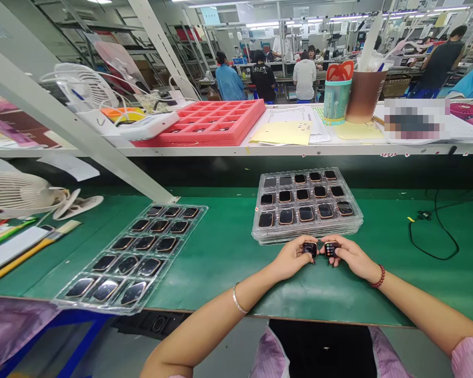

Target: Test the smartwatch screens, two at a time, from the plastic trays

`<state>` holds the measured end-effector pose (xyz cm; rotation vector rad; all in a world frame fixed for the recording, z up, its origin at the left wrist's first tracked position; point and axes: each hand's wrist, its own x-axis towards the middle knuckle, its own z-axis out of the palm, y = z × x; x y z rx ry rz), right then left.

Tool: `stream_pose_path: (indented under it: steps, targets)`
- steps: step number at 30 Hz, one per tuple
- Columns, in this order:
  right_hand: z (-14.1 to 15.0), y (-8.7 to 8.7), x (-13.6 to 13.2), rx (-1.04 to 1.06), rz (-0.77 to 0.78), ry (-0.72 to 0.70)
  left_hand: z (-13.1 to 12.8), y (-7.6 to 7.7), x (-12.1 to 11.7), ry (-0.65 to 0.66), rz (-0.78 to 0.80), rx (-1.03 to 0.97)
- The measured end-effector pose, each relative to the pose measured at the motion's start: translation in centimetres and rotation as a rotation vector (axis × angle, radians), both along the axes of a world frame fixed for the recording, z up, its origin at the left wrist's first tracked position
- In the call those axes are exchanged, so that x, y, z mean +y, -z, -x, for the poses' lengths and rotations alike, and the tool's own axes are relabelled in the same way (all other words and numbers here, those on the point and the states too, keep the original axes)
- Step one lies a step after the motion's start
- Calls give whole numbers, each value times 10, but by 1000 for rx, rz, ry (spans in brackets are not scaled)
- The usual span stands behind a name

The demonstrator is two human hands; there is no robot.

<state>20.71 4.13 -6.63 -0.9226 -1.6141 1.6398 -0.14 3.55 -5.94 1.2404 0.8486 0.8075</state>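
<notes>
My left hand (294,257) pinches a small square smartwatch body (310,249) with a dark screen, and my right hand (349,257) holds a matching one (331,249) showing small lit icons. The two watches nearly touch above the green bench mat (224,278). Just beyond my hands is a stack of clear plastic trays (307,236) holding several similar watch bodies in rows. Further left, a single clear tray (102,310) lies angled on the mat, with several more watch bodies in its pockets.
A white fan (16,194) and yellow-handled brushes (31,249) lie at the bench's left. A black cable (433,241) curls on the right. Above, a white shelf (260,150) carries a red foam tray, papers and cups. Co-workers sit at benches beyond.
</notes>
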Motion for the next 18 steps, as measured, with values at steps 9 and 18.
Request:
stream_pose_path:
  steps: [9,18]
  targets:
    - [2,0,-3,-39,-36,32,0,1,1,4,-3,-7]
    - [0,2,-1,-40,-10,37,0,-3,-1,0,6,2]
